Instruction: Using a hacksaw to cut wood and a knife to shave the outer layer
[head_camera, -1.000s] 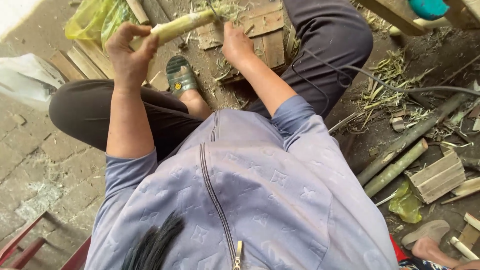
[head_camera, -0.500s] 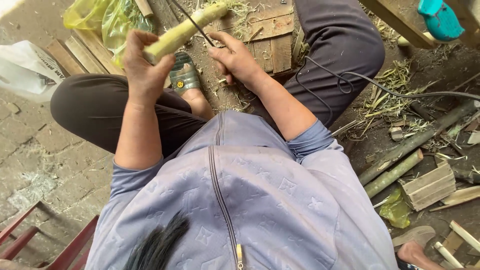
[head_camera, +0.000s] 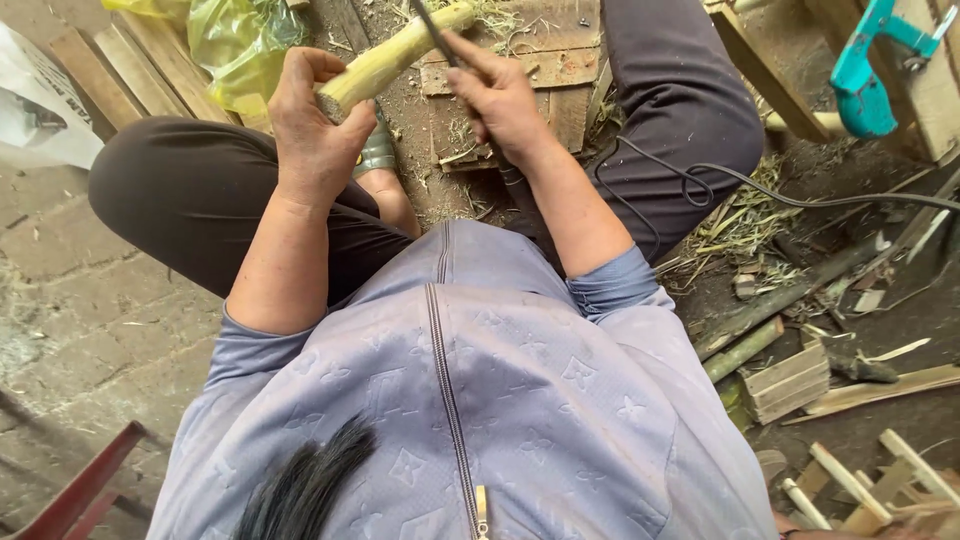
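Above the wooden board (head_camera: 560, 70), the left hand (head_camera: 315, 130) was clenched around the lower end of the bamboo stick (head_camera: 395, 58), held slanted. The right hand (head_camera: 500, 95) pinched a dark blade (head_camera: 432, 28) against the stick's upper part.

I see a pale yellow-green bamboo stick (head_camera: 395, 58) slanting across the top centre of the frame, lower end gripped. A thin dark blade (head_camera: 432, 32) crosses its upper end.

A rough outdoor bamboo workshop: cut green bamboo poles (head_camera: 760, 315), pale split wooden slats (head_camera: 790, 380) and dry shavings (head_camera: 745, 225) cover the dirt ground (head_camera: 900, 300).
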